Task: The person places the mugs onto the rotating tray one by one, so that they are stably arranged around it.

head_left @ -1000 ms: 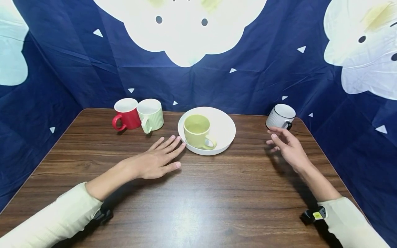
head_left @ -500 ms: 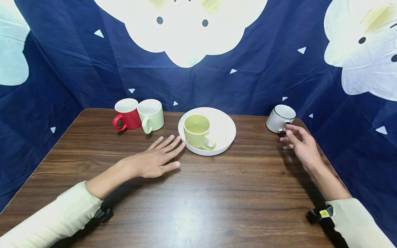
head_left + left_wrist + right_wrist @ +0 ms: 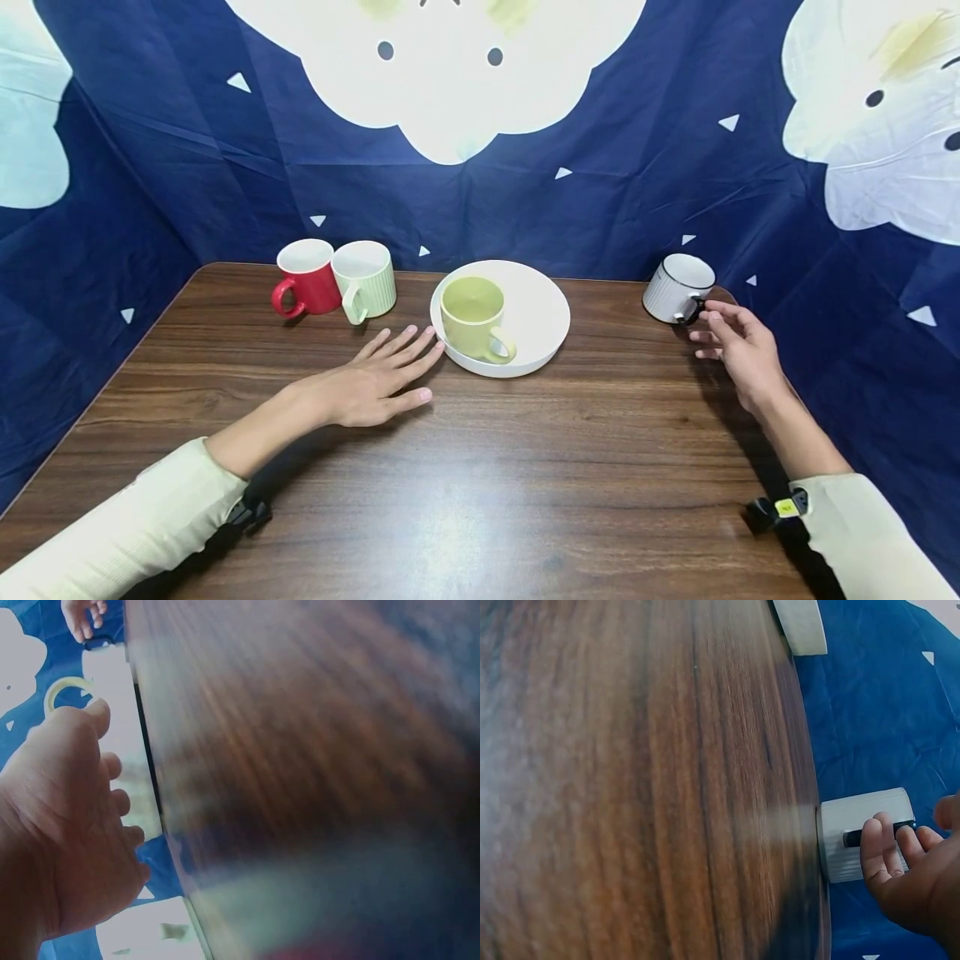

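Fingers lightly bent, my right hand (image 3: 748, 357) is at the black handle (image 3: 693, 312) of the white mug (image 3: 666, 292), the forearm coming up from the lower right; thumb and fingers stand apart, not wrapped round the handle, and I can't tell if they touch it. That mug is upright near the far right corner of the table (image 3: 450, 467). My left hand (image 3: 366, 387) is palm down with fingers spread, tips at the near left rim of the dish (image 3: 538, 329), where the olive mug (image 3: 468, 323) stands; contact with the rim is unclear. From the head I see only the back of this hand, while the left wrist view gives its palm, with the olive handle beyond the thumb. The right wrist view shows the gap by my right thumb, and my fingers covering part of the black handle. The head view alone has the red mug (image 3: 317, 287) whole, beside the mint mug (image 3: 375, 287). My right palm is cut off at its own wrist view's edge, and the table blurs in the left one.
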`<act>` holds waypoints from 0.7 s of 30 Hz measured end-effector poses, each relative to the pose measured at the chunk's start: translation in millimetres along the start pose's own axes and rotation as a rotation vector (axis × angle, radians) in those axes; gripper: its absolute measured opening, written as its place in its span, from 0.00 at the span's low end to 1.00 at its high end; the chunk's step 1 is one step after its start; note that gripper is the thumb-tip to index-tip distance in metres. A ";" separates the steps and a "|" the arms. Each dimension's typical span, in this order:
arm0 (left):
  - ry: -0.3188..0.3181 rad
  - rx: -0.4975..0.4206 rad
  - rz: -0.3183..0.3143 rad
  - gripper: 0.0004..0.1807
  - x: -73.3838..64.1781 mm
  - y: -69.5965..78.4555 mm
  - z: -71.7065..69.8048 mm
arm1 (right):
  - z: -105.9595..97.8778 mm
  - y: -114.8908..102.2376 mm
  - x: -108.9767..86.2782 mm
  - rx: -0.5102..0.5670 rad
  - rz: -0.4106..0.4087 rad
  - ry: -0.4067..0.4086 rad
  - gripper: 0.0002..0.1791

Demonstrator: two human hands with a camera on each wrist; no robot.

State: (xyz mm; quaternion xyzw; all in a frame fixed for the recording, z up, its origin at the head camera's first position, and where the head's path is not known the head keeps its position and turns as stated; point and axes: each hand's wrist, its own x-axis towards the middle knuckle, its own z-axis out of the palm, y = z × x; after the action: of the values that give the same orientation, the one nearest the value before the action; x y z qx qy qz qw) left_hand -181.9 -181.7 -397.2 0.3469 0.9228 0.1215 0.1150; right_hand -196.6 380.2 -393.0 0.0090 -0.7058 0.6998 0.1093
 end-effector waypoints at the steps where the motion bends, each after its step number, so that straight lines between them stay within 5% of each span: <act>1: -0.001 -0.002 -0.001 0.43 0.2 -0.2 0.0 | -0.5 0.3 0.6 0.006 0.006 0.005 0.08; 21: -0.005 -0.017 0.022 0.40 0.9 -4.1 -5.4 | -3.0 8.6 16.6 0.086 0.174 -0.012 0.08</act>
State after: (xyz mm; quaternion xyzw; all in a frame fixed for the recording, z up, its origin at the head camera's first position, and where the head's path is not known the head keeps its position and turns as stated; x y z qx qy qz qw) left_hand -186.7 -184.9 -393.6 0.3564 0.9176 0.1298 0.1187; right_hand -213.7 385.7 -398.8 -0.0435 -0.6738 0.7363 0.0433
